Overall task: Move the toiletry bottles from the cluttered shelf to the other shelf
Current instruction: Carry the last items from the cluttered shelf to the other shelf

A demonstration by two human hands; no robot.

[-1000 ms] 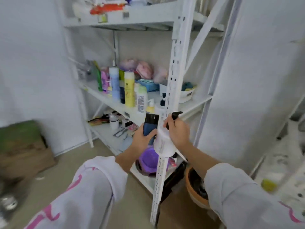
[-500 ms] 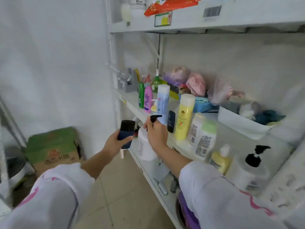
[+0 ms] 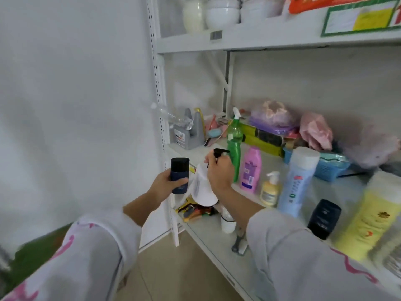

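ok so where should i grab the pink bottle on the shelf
Grip the pink bottle around its body just under the cap, coming from the open front of the shelf. It stands upright, with the green spray bottle close on one side and the small yellow pump bottle on the other.

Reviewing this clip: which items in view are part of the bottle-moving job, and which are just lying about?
Part of the job:
- dark blue bottle in left hand
- white pump bottle in right hand
- green spray bottle
- pink bottle
- small yellow pump bottle
- tall light blue bottle

Just lying about:
- white bowls
- pink plastic bag
- grey jug
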